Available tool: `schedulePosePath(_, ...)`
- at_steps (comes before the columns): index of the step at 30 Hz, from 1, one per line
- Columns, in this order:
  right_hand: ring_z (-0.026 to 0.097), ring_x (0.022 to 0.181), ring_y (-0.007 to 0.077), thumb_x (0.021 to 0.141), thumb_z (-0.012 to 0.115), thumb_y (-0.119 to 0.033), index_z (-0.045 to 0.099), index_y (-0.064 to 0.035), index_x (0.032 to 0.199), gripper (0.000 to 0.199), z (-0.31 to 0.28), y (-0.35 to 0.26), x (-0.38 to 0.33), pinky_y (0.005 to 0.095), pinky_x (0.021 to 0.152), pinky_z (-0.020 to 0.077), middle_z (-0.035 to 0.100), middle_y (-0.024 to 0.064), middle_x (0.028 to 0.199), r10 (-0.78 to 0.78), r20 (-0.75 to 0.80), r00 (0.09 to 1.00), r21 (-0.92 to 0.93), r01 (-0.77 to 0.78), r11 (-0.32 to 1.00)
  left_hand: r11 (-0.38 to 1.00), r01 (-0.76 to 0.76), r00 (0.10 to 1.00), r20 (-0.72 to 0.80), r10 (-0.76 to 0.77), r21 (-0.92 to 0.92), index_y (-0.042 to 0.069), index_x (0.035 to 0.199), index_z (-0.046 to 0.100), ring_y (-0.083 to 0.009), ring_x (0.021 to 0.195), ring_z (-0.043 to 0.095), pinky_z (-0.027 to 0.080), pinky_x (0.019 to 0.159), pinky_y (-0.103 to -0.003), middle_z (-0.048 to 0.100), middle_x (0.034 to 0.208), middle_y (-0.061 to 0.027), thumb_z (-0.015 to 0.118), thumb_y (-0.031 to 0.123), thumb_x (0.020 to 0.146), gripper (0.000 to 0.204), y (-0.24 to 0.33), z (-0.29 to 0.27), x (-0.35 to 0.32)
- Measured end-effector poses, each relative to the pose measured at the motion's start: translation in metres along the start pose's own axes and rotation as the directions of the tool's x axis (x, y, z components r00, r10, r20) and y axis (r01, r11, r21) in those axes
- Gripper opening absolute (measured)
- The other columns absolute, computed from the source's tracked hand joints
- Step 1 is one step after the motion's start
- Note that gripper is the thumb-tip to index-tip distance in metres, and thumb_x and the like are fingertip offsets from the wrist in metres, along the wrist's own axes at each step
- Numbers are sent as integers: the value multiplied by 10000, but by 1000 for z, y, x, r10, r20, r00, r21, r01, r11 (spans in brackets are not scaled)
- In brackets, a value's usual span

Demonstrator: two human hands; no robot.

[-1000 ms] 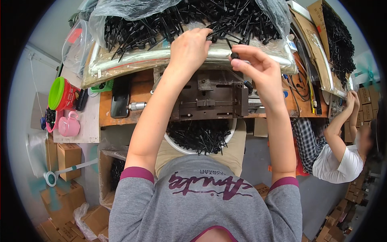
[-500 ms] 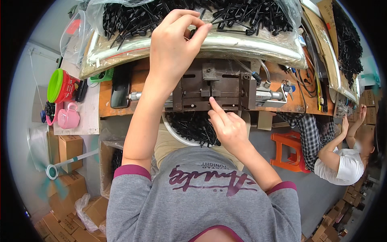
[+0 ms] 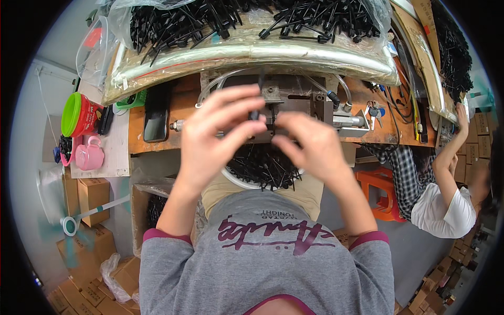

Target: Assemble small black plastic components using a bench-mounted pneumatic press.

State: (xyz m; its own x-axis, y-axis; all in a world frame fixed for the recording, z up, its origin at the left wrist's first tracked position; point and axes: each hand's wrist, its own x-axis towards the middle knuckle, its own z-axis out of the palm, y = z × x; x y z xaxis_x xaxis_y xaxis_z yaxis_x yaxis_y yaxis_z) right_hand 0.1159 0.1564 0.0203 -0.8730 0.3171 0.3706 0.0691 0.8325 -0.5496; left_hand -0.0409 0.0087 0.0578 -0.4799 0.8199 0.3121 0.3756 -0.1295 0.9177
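My left hand (image 3: 212, 134) is over the left part of a dark metal fixture (image 3: 296, 89), pinching a slim black plastic stem piece (image 3: 254, 114) between thumb and fingers. Its thin end points up, away from me. My right hand (image 3: 315, 144) is over the fixture's middle, fingers curled beside a small metal block (image 3: 272, 94). Motion smears those fingertips, so whether they grip anything is unclear. Below both hands, a round white-rimmed tub (image 3: 239, 182) full of similar black pieces rests at my lap.
A film-wrapped tray (image 3: 252, 52) heaped with black stem pieces spans the back of the bench. A phone (image 3: 156, 119), a pink cup (image 3: 90, 153) and a red-green bucket (image 3: 79, 114) stand left. Keys (image 3: 376, 112) lie right. Further right, a person (image 3: 446, 205) sits near an orange stool (image 3: 382, 194).
My left hand has come down from the heap to the fixture, carrying a black stem piece. My right hand has shifted slightly right and its pointing index finger has curled in.
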Motion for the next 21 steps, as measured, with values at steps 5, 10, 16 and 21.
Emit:
schedulePosePath(5,635,996,303,832,711,-81,665,-76,1044,217,-45,41,68,388,875,502,685,89,1060,-183,-409,894,-268,74,961,837,-235,972,99,215,494,37,983,724,-253,934,717,581,802,-327,683,1223,-122,813,86,732,271,-32,27,-43)
schedulePosePath(10,610,1085,302,894,678,-138,674,-76,1107,222,-50,85,106,391,942,473,677,100,1107,-137,-321,937,-332,24,943,677,-370,922,164,350,636,28,955,701,-232,847,713,577,766,-314,658,1284,-124,798,124,734,260,-66,58,-56)
schedulePosePath(16,615,926,311,862,685,-110,701,-85,1009,150,-47,67,107,421,840,481,643,103,887,-220,-189,957,-320,151,935,612,-312,943,160,291,727,36,936,699,-216,781,703,570,730,-313,650,1300,-125,800,117,724,248,-72,65,-49)
schedulePosePath(21,678,876,173,870,696,-81,722,-142,1090,230,-63,79,109,348,765,522,703,48,894,-75,-254,964,-44,66,997,620,-328,940,180,291,712,48,933,706,-204,734,698,560,700,-303,647,1308,-120,810,131,719,252,-73,64,-46)
